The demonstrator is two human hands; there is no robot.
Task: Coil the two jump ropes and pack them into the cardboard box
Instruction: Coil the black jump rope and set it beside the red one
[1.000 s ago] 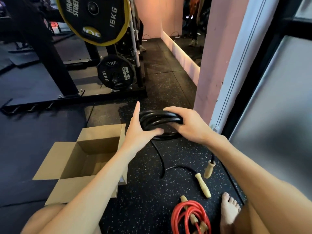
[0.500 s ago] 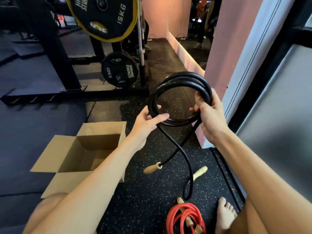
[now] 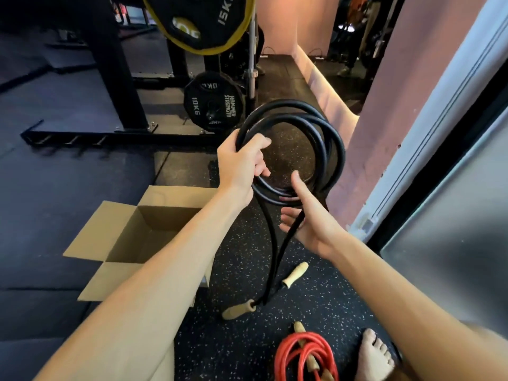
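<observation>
The left hand (image 3: 242, 163) is raised, fingers curled round the black jump rope (image 3: 334, 138) at the coil's nine o'clock. The right hand (image 3: 310, 218) lies palm-up at six o'clock, fingers loose, a hanging strand across them. The cardboard box (image 3: 90, 243) at eight o'clock is open and partly behind the forearm. The red jump rope (image 3: 305, 356) at six o'clock is coiled and cut off by the frame.

**Gym gear around the speckled floor**

A black 15 kg plate (image 3: 198, 20) with a yellow rim hangs on a black rack (image 3: 115, 64). Lower down sits a black 10 kg plate (image 3: 213, 101), just beside a chrome bar (image 3: 251, 50). The rack's base rail (image 3: 82, 137) lies on the speckled rubber floor (image 3: 247, 339). A pink wall (image 3: 390, 105) meets a white frame (image 3: 439, 119) on the right.
</observation>
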